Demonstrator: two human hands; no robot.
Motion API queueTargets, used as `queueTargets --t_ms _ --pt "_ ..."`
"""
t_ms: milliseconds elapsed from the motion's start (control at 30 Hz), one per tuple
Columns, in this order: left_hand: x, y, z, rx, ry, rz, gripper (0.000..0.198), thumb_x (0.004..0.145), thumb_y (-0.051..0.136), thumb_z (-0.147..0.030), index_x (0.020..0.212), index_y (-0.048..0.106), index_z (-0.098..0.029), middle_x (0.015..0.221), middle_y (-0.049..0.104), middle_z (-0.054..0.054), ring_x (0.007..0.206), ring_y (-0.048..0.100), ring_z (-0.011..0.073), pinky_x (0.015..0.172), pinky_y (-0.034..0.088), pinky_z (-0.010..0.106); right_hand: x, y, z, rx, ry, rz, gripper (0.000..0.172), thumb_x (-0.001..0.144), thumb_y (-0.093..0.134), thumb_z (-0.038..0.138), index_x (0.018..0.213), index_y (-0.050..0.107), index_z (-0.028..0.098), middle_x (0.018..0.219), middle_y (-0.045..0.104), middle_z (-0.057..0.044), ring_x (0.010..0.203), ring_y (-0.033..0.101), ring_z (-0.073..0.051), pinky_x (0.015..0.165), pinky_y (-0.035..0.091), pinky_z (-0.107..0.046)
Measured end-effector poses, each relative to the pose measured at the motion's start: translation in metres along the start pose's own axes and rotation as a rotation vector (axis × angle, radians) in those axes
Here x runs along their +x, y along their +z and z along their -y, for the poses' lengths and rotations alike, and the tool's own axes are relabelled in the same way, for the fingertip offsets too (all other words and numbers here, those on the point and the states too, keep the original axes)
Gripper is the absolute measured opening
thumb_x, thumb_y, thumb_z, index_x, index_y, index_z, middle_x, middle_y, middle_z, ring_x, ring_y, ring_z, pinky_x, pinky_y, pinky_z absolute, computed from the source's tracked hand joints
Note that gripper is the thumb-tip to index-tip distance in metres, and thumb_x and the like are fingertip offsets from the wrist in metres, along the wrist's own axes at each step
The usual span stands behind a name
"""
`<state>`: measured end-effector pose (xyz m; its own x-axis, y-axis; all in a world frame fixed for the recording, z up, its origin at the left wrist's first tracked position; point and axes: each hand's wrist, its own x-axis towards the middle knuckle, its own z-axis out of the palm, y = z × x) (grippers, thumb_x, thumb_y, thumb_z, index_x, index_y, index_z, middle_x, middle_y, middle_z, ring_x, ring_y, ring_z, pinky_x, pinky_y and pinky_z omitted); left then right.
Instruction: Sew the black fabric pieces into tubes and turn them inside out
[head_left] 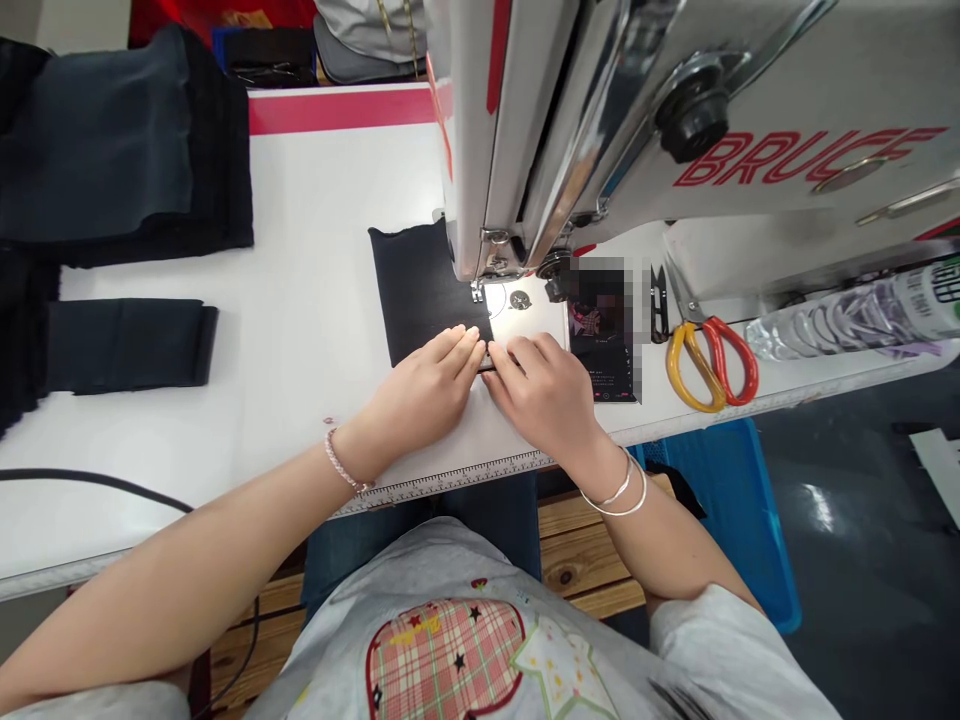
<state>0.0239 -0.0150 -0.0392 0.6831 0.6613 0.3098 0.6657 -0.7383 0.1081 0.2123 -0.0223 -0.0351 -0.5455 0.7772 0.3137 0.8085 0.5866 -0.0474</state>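
A dark piece of fabric [416,285] lies flat under the presser foot [478,291] of the sewing machine, its right edge beside the shiny needle plate [525,322]. My left hand [431,390] is closed, with fingers together on the fabric's near right corner; its thumb is hidden. Touching that same corner from the right, my right hand [551,395] has bent fingers pinched at the edge. The fingertips of both hands almost meet just in front of the presser foot.
Dark folded fabric stacks [120,150] and a smaller folded strip [131,343] lie at left. Right of the needle plate are a phone [604,350], black thread snips [659,305], scissors [697,365] and a plastic bottle [832,318]. A blue bin [739,510] stands below the table edge.
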Motion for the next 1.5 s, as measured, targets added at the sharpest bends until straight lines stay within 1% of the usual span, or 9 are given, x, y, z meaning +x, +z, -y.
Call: queueTargets --t_ms 133,333,633,833,1000,1167,1300,1400,1500 --pt "0.004 0.0 0.004 -0.028 -0.022 0.013 0.039 0.091 0.037 -0.008 0.124 0.057 -0.001 0.126 0.061 0.023 0.125 0.054 0.0316 0.106 0.049 0.049 0.005 0.0 0.001 -0.031 -0.006 0.01 0.033 0.099 0.044 0.033 0.112 0.062 0.009 0.087 0.062 -0.009 0.082 0.047 -0.023 0.057 0.031 -0.036" --pt "0.008 -0.001 0.013 -0.037 -0.029 0.019 0.038 0.093 0.034 -0.011 0.123 0.057 -0.006 0.12 0.062 0.018 0.124 0.053 0.029 0.106 0.049 0.046 0.017 -0.002 -0.002 -0.033 0.024 0.072 0.03 0.099 0.043 0.035 0.103 0.063 0.013 0.087 0.061 -0.01 0.084 0.048 -0.023 0.056 0.03 -0.034" --pt "0.013 0.0 0.029 -0.09 0.003 -0.04 0.038 0.096 0.036 -0.021 0.119 0.06 -0.002 0.115 0.065 0.018 0.118 0.056 0.0296 0.107 0.046 0.048 0.036 -0.009 -0.003 -0.041 0.087 0.246 0.034 0.1 0.039 0.039 0.095 0.062 0.014 0.093 0.061 -0.011 0.091 0.051 -0.024 0.053 0.028 -0.031" --pt "0.02 -0.002 0.037 -0.11 -0.001 -0.01 0.038 0.096 0.034 -0.023 0.116 0.061 -0.005 0.112 0.065 0.016 0.114 0.057 0.0301 0.102 0.048 0.049 0.046 -0.011 -0.003 -0.04 0.128 0.326 0.04 0.101 0.035 0.039 0.093 0.064 0.013 0.096 0.06 -0.013 0.09 0.052 -0.025 0.053 0.03 -0.031" --pt "0.026 -0.004 0.043 -0.12 0.015 0.003 0.036 0.095 0.034 -0.023 0.109 0.063 -0.008 0.107 0.064 0.016 0.108 0.057 0.0309 0.095 0.049 0.049 0.049 -0.004 -0.004 -0.027 0.138 0.287 0.043 0.102 0.034 0.039 0.092 0.066 0.013 0.098 0.06 -0.014 0.093 0.051 -0.026 0.054 0.032 -0.031" --pt "0.033 -0.007 0.047 -0.117 0.031 0.034 0.034 0.093 0.032 -0.02 0.102 0.063 -0.009 0.096 0.062 0.015 0.095 0.057 0.0292 0.086 0.05 0.047 0.043 -0.002 -0.003 -0.021 0.14 0.235 0.037 0.101 0.037 0.038 0.092 0.065 0.015 0.098 0.059 -0.012 0.091 0.05 -0.025 0.055 0.032 -0.032" --pt "0.035 -0.008 0.049 -0.1 0.012 0.027 0.033 0.093 0.032 -0.019 0.099 0.063 -0.011 0.091 0.061 0.013 0.088 0.055 0.0276 0.082 0.05 0.045 0.033 -0.01 0.002 -0.003 0.128 0.196 0.031 0.099 0.042 0.039 0.102 0.063 0.016 0.095 0.058 -0.011 0.089 0.049 -0.025 0.058 0.033 -0.033" --pt "0.034 -0.006 0.05 -0.095 0.004 0.02 0.032 0.092 0.033 -0.018 0.1 0.063 -0.009 0.094 0.061 0.014 0.092 0.055 0.0284 0.084 0.049 0.045 0.022 -0.014 0.008 0.012 0.136 0.179 0.033 0.099 0.043 0.038 0.112 0.062 0.015 0.096 0.06 -0.011 0.088 0.049 -0.025 0.061 0.036 -0.034" --pt "0.034 -0.004 0.051 -0.084 -0.001 0.027 0.032 0.092 0.034 -0.017 0.102 0.062 -0.008 0.095 0.062 0.015 0.092 0.054 0.0287 0.083 0.05 0.044 0.011 -0.012 0.014 0.045 0.15 0.143 0.036 0.098 0.044 0.037 0.121 0.06 0.014 0.103 0.062 -0.012 0.094 0.05 -0.026 0.07 0.039 -0.037"
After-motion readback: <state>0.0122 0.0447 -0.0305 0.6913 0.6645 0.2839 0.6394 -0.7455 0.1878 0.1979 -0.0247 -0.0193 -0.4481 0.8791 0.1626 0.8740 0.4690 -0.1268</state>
